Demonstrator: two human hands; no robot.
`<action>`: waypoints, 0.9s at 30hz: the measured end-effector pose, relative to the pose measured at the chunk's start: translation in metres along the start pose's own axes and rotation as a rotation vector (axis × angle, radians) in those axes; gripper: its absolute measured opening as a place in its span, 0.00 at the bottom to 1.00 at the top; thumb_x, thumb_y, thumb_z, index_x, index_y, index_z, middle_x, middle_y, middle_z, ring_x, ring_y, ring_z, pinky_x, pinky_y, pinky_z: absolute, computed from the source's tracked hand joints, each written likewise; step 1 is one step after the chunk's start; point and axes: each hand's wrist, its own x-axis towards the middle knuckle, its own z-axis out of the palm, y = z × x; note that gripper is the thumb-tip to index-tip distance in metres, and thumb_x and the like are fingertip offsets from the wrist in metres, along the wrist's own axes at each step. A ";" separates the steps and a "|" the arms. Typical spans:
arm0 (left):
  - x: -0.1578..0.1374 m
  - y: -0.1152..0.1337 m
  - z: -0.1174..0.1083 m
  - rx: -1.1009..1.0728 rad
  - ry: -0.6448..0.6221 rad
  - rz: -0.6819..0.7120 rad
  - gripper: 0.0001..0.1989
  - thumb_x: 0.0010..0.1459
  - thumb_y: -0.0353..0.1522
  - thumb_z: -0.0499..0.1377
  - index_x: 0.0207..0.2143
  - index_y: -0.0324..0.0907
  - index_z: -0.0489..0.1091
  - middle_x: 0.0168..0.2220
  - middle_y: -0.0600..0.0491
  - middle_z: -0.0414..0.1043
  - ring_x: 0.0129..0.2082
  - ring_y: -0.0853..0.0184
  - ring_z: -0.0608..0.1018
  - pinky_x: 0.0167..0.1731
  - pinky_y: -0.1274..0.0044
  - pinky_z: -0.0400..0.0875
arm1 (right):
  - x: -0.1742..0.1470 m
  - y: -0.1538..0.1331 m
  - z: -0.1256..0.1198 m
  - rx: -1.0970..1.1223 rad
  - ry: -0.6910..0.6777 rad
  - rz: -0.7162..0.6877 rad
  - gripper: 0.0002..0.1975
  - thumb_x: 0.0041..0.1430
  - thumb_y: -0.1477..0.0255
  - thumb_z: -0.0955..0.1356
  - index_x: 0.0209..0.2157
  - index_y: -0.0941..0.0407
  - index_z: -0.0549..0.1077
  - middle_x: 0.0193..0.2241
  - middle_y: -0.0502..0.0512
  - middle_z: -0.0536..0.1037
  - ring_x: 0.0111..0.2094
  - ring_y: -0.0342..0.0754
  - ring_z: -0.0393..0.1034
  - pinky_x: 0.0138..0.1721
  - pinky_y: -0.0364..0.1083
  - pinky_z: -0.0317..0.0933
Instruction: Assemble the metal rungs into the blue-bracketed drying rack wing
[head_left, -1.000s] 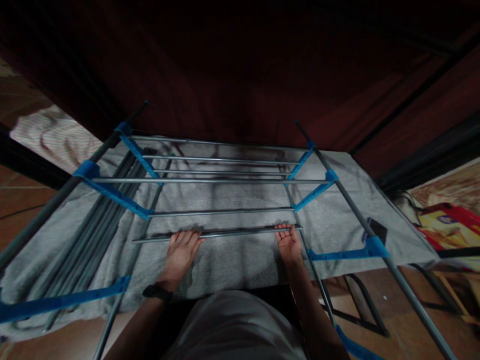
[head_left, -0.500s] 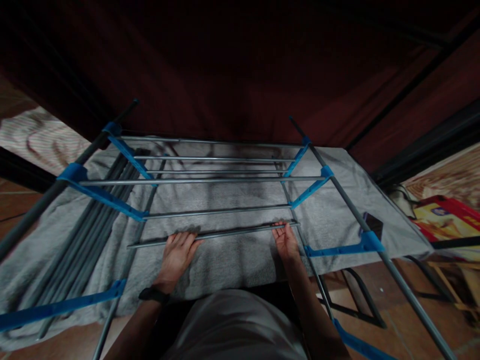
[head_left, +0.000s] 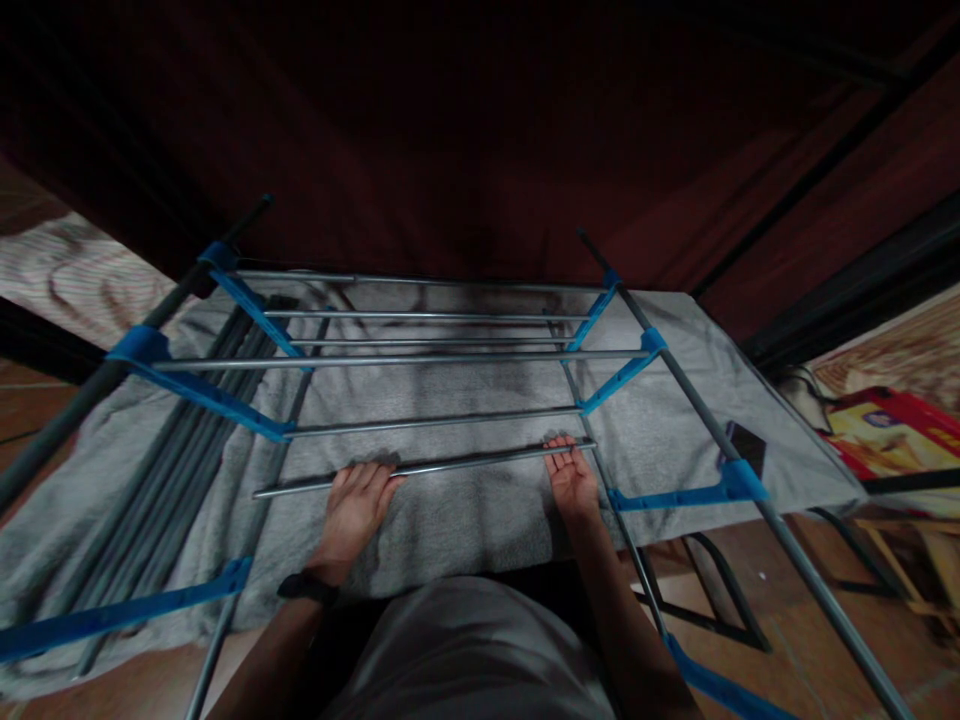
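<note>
A thin grey metal tube (head_left: 472, 463) lies crosswise in front of me, its left end lower in view than its right. My left hand (head_left: 358, 505) is closed over it left of the middle, back of the hand up. Near the tube's right end, my right hand (head_left: 573, 485) is turned palm up, with the tube held across its fingers. Around both hands stands a rack frame of grey tubes with blue plastic brackets (head_left: 619, 383). Several crossbars (head_left: 435, 423) span between the brackets beyond my hands.
Several loose grey tubes (head_left: 176, 455) lie side by side at left on the grey cloth (head_left: 465, 530). A dark flat object (head_left: 746, 448) rests near the right bracket. A red and yellow box (head_left: 892, 430) is at far right. Dark red fabric (head_left: 480, 150) hangs behind.
My right hand has opened its grip somewhat, the thumb easing off and the palm turning further up under the tube. The left hand and tube have hardly moved.
</note>
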 end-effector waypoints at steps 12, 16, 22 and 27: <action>-0.001 0.001 -0.001 -0.014 -0.008 0.000 0.17 0.72 0.41 0.49 0.43 0.44 0.76 0.39 0.46 0.78 0.43 0.54 0.77 0.46 0.63 0.67 | -0.001 0.003 0.000 0.006 0.010 -0.018 0.04 0.60 0.67 0.74 0.37 0.51 0.78 0.35 0.48 0.83 0.42 0.45 0.78 0.57 0.52 0.69; 0.001 0.002 -0.004 -0.023 -0.010 0.010 0.18 0.72 0.40 0.49 0.43 0.44 0.76 0.39 0.45 0.78 0.43 0.53 0.77 0.46 0.62 0.68 | -0.001 0.002 0.002 -0.006 0.017 -0.016 0.07 0.58 0.65 0.75 0.35 0.51 0.77 0.34 0.47 0.82 0.42 0.45 0.78 0.57 0.51 0.69; 0.000 0.001 -0.002 -0.035 -0.007 0.001 0.19 0.72 0.42 0.48 0.43 0.44 0.76 0.39 0.45 0.78 0.43 0.53 0.77 0.46 0.62 0.68 | -0.002 0.002 0.002 -0.023 0.019 -0.027 0.12 0.55 0.62 0.77 0.34 0.52 0.75 0.34 0.47 0.81 0.40 0.44 0.78 0.53 0.50 0.71; 0.000 0.001 0.002 -0.013 -0.010 0.010 0.18 0.73 0.41 0.48 0.43 0.45 0.75 0.39 0.46 0.78 0.42 0.54 0.77 0.46 0.63 0.67 | 0.000 0.002 0.001 -0.012 0.021 -0.023 0.11 0.56 0.62 0.77 0.34 0.52 0.75 0.33 0.46 0.81 0.38 0.43 0.77 0.50 0.47 0.71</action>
